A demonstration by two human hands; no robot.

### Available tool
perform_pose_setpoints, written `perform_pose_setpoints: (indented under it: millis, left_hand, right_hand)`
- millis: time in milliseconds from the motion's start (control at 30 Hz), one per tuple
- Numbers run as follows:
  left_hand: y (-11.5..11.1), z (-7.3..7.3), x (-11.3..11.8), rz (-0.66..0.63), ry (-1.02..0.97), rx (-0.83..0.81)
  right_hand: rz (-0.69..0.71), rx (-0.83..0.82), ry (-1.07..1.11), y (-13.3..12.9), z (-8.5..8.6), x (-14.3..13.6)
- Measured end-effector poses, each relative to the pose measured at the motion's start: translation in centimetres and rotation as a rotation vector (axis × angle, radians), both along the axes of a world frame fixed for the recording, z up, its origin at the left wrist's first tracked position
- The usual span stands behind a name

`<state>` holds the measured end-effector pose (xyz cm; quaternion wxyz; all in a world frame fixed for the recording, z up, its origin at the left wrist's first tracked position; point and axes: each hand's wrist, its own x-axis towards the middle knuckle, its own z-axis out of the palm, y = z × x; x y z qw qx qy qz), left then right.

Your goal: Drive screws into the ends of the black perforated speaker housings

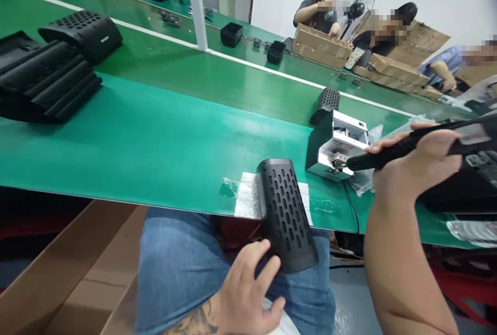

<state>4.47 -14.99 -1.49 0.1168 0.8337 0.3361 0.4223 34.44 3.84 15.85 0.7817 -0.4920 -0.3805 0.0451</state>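
A black housing with rows of slots [287, 210] lies across the front edge of the green table, its near end over my lap. My left hand [250, 286] is beside its lower left side, fingers apart and grasping nothing; whether the fingertips touch the housing I cannot tell. To the right, my right hand [411, 161] is wrapped round a black electric screwdriver [396, 151]. The driver points left, with its tip at the front of a small white and black screw feeder [339, 146]. A silvery padded sheet [247, 198] is taped to the table under the housing.
Several black housings [83, 34] and parts [46, 81] are at the left. Another slotted housing [326, 104] stands behind the feeder. An open cardboard box [104, 267] is below the table at left. Across the bench, people work beside cartons [320, 47]. A white post [197, 9] rises mid-bench.
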Motion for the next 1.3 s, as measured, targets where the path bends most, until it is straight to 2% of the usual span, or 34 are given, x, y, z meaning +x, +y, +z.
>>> perform_pose_setpoints:
  millis: [100, 233, 267, 333, 400, 467, 567, 667, 767, 833, 1033, 1100, 1200, 1300]
  left_hand:
    - [2.2, 1.6, 0.9, -0.253, 0.081, 0.124]
    - [8.3, 7.0, 3.0, -0.413, 0.252, 0.314]
    - [9.8, 8.4, 3.6, -0.45, 0.342, 0.311]
    - [12.6, 10.5, 4.8, -0.504, 0.553, 0.174]
    - [14.5, 11.4, 5.8, -0.53, 0.695, 0.041]
    - [15.6, 11.4, 6.4, -0.47, 0.761, -0.012]
    - [16.2, 11.0, 6.6, -0.221, 0.794, -0.037]
    - [16.6, 11.0, 6.1, -0.062, 0.816, -0.091]
    - [16.9, 11.0, 5.7, -0.066, 0.817, -0.115]
    - [16.8, 11.0, 5.6, -0.064, 0.802, -0.119]
    - [16.3, 10.8, 5.7, -0.035, 0.76, -0.139]
    - [16.3, 10.8, 5.7, -0.03, 0.758, -0.143]
    - [16.3, 10.8, 5.6, -0.033, 0.763, -0.143]
    - [16.2, 10.9, 5.6, -0.04, 0.769, -0.137]
  right_hand:
    - [0.053, 0.024, -0.127, 0.7, -2.0, 2.0]
    - [0.111, -0.018, -0.135, 0.3, -3.4, 2.8]
    - [0.127, -0.033, -0.126, 0.1, -3.4, 2.7]
    - [0.157, -0.058, -0.094, -0.4, -3.1, 2.2]
    - [0.176, -0.074, -0.05, -1.0, -2.5, 1.7]
    - [0.158, -0.057, -0.01, -1.8, -1.7, 1.1]
    - [0.151, 0.025, 0.004, -3.7, -0.2, 0.6]
    - [0.338, -0.034, 0.008, -6.6, 1.3, 0.1]
    - [0.559, -0.18, 0.041, -9.4, 2.4, -0.9]
    - [0.642, -0.199, 0.019, -10.4, 2.6, -2.2]
    - [0.562, -0.198, -0.008, -9.5, 2.6, -5.9]
    - [0.602, -0.212, -0.033, -9.0, 2.6, -6.0]
    - [0.715, -0.318, -0.009, -8.3, 2.6, -5.6]
    - [0.708, -0.298, 0.011, -8.0, 2.3, -5.8]
